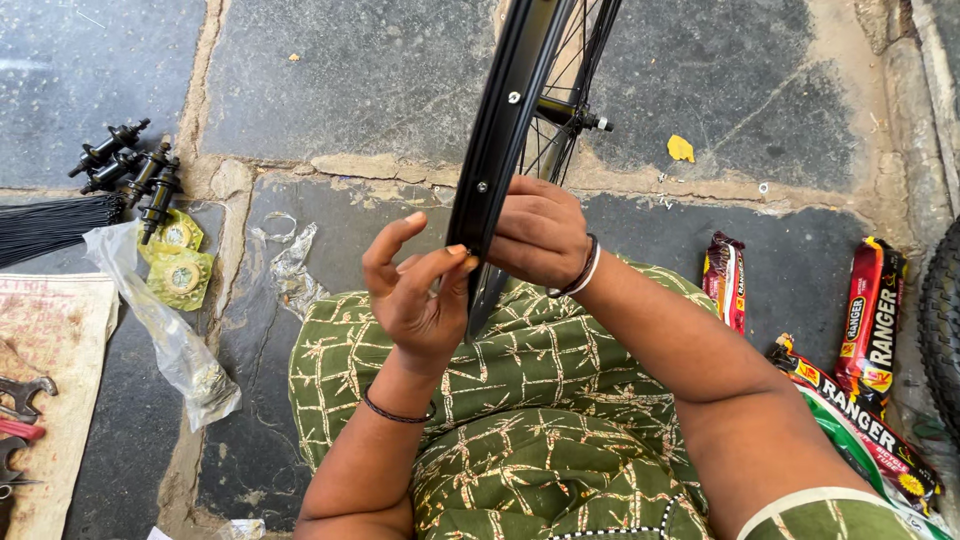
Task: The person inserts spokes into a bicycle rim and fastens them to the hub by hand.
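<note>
A black bicycle wheel rim (505, 130) with thin spokes and a hub (565, 112) stands upright in front of me, its lower edge over my lap. My right hand (538, 232) wraps around the rim from the right side, fingers curled on it. My left hand (415, 290) is held up just left of the rim, palm toward me, with its fingertips touching the rim's edge. Whether a small part is pinched in those fingers I cannot tell. Green patterned cloth (500, 420) covers my knees below.
On the stone floor at left lie several black hub axles (130, 165), a bundle of black spokes (50, 225), yellow-green packets (180, 260) and a clear plastic bag (175, 340). Spanners (22, 395) rest on a sack. Red packaged tubes (870, 320) and a tyre (942, 320) sit at right.
</note>
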